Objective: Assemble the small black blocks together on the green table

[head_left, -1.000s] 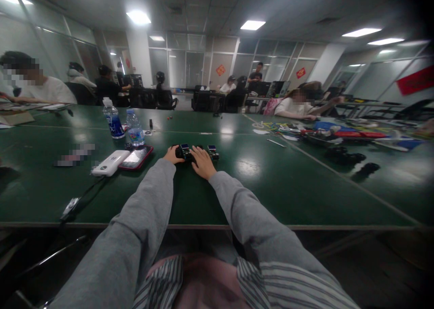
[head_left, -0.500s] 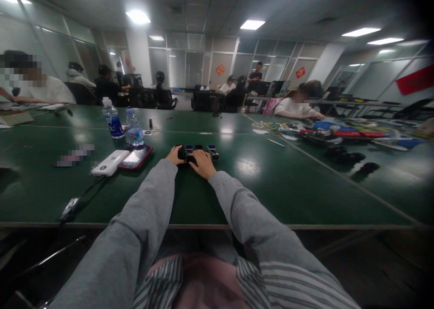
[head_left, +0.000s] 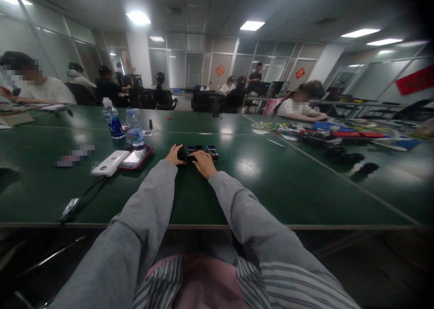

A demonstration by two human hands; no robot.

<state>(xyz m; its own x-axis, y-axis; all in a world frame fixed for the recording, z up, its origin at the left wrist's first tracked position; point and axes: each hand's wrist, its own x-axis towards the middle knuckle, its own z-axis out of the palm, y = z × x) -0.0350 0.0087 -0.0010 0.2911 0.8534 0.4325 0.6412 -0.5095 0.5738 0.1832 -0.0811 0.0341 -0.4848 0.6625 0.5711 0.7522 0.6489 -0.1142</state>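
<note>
Both my arms in grey sleeves reach out over the green table [head_left: 264,187]. My left hand [head_left: 174,155] grips the left end of a small black device [head_left: 196,153] with blue-topped parts that lies on the table. My right hand [head_left: 205,163] rests on the device's near side, fingers curled over it. The middle of the device is hidden under my fingers; its right end [head_left: 213,152] sticks out past my right hand.
A red-cased phone [head_left: 136,158] and a white power bank [head_left: 110,163] with a cable lie left of my hands; two water bottles [head_left: 113,119] stand behind them. Clutter covers the right table [head_left: 339,135]. Other people sit at tables around the room.
My right hand has drawn in and curled tighter on the device; more blue-topped parts show beyond it. My left hand has barely shifted.
</note>
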